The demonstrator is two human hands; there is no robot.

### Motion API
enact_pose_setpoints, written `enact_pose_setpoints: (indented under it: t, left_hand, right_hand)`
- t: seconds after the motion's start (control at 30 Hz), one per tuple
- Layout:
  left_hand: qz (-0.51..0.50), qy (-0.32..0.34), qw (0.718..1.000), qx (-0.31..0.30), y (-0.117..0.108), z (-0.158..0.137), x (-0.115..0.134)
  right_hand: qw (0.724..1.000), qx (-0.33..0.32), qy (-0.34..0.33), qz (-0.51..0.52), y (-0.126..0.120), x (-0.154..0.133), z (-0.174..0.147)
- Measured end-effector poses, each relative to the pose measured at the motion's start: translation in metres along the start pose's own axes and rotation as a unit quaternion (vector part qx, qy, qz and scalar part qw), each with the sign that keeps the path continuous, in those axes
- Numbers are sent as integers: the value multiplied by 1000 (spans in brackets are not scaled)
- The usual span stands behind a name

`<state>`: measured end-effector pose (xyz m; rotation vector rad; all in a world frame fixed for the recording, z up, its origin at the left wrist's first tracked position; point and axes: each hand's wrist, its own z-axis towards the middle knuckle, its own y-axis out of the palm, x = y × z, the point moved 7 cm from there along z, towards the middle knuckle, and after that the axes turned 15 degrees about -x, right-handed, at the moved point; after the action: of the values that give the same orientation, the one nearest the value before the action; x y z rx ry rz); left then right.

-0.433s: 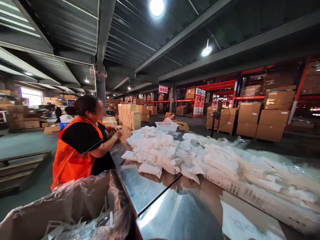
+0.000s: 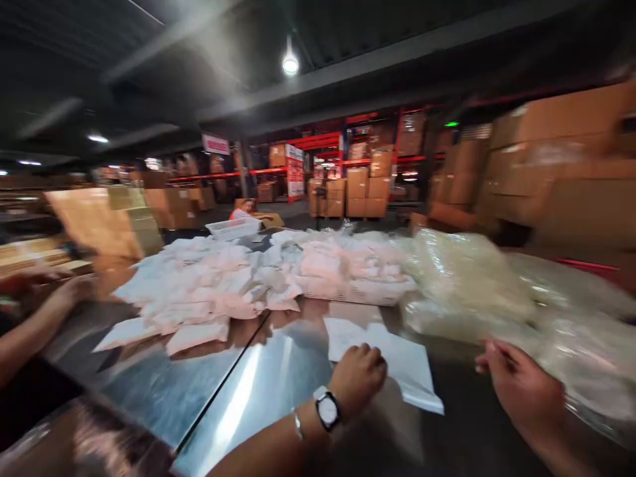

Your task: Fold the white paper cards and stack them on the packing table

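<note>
Fingers (image 2: 371,361) of the left hand (image 2: 356,377) are curled and pressed down on a flat white bag (image 2: 397,361), which lies on the steel table (image 2: 258,391) just in front of the big pile of white packets (image 2: 238,285). A watch (image 2: 328,409) sits on that wrist. The right hand (image 2: 521,391), to the right of the flat bag and clear of it, has its fingers loosely apart and holds nothing, close beside crumpled clear plastic (image 2: 472,285). Left of the pile, another person's hand (image 2: 74,289) rests at the table edge. The whole view is motion-blurred.
</note>
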<state>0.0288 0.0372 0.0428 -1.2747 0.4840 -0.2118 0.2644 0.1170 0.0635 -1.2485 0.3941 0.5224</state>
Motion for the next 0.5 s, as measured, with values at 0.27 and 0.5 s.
enact_pose_setpoints:
  t: [0.27,0.5]
  left_hand:
    - [-47,-49,998,14,15,-4,-26]
    - [-208,-148,952,169,25,-13,-63]
  right_hand:
    - [943,-90,211,-241,-38,61,4]
    - [957,-3,161,-241,-51,95,-12]
